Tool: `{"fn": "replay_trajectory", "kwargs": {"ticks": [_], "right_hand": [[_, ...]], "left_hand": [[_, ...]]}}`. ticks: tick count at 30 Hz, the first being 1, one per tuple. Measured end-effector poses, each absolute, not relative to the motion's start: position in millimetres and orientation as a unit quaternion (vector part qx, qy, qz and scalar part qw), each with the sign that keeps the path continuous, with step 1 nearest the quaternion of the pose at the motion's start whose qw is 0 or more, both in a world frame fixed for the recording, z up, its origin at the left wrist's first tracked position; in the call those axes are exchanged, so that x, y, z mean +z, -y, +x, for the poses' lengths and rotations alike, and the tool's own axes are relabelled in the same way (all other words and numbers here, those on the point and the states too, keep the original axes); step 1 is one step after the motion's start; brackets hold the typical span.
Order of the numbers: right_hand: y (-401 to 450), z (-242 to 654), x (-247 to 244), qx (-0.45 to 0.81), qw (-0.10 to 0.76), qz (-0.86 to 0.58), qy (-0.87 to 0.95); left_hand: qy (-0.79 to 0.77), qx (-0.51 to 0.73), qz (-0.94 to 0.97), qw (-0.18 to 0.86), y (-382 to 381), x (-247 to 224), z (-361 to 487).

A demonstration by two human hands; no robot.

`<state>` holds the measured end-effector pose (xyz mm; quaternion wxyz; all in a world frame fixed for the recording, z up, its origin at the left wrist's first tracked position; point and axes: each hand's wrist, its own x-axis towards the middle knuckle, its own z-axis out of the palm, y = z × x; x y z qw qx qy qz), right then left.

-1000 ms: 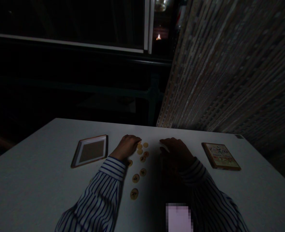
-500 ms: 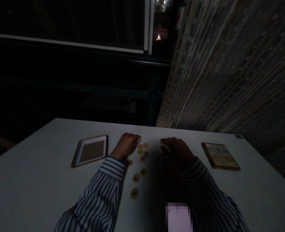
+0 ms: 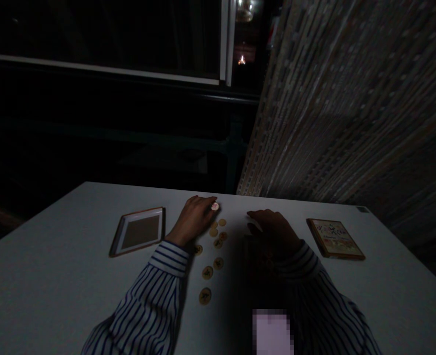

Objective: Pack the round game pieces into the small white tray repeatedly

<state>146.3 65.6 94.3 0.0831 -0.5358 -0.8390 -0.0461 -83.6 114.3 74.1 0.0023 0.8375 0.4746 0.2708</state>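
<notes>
To the right of the shallow tray [image 3: 140,231], we have one disc [image 3: 215,206] pinched in our left hand's [image 3: 192,218] fingers, the other discs [image 3: 205,296] left loose on the desk [image 3: 70,281], and, farther right, our right hand's [image 3: 276,229] thumb and forefinger parted.

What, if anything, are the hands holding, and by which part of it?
The left hand holds a disc by its edge. Whether the right hand holds anything cannot be told; its underside is dark and hidden.

A string curtain [image 3: 332,108] hangs behind the table [image 3: 55,291].
</notes>
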Motion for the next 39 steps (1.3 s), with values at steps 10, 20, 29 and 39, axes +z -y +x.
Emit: {"fn": "replay_trajectory", "kwargs": {"ticks": [10,20,29,39], "right_hand": [[-64.5,148.4,95.8,-0.054,0.097,-0.534,0.838],[-59.4,153.4,103.1,-0.062,0.112,-0.536,0.834],[-48.5,160.9,109.0,-0.054,0.169,-0.529,0.830],[-42.6,177.1,103.9,-0.028,0.252,-0.513,0.820]], "left_hand": [[-0.470,0.312,0.825,0.023,-104.6,89.4,-79.5],[-0.455,0.309,0.835,0.018,-91.8,105.0,-71.4],[-0.426,0.338,0.839,0.015,-85.1,112.7,-66.0],[-0.407,0.364,0.835,0.065,-73.2,121.4,-55.3]]}}
